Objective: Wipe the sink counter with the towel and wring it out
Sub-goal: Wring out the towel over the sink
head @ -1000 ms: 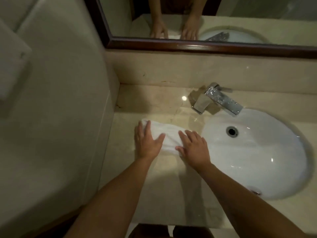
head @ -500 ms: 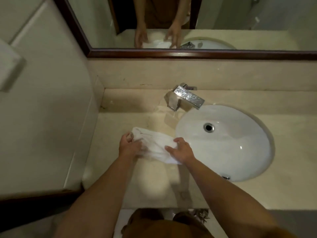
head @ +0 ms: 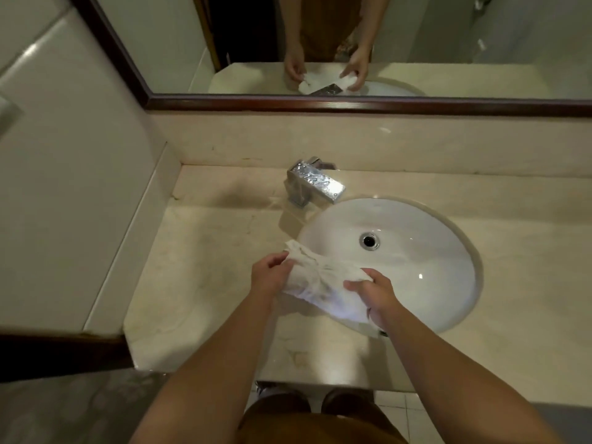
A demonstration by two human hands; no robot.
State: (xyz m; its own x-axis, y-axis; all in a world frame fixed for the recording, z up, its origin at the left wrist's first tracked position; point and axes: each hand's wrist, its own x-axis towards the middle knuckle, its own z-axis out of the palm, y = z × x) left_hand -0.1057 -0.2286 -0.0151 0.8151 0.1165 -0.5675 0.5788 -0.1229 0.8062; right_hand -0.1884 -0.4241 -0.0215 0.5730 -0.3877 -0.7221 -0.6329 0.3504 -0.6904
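Observation:
A white towel (head: 315, 280) is bunched and stretched between both my hands, lifted over the left rim of the white oval sink basin (head: 416, 251). My left hand (head: 269, 277) grips the towel's left end above the beige marble counter (head: 205, 267). The towel's right end is gripped by my right hand (head: 373, 294), over the basin's near-left edge. A loose corner of the towel sticks up past my left hand's fingers. The drain (head: 369, 241) shows in the middle of the basin.
A chrome faucet (head: 312, 184) stands at the basin's back left. A dark-framed mirror (head: 352, 104) runs along the back wall above a marble backsplash. A tiled wall (head: 64, 187) closes the counter's left side. The counter's front edge lies just below my forearms.
Both hands went from pressing the towel flat on the counter to gripping its ends and lifting it rightward over the basin's rim. The camera view has pulled back.

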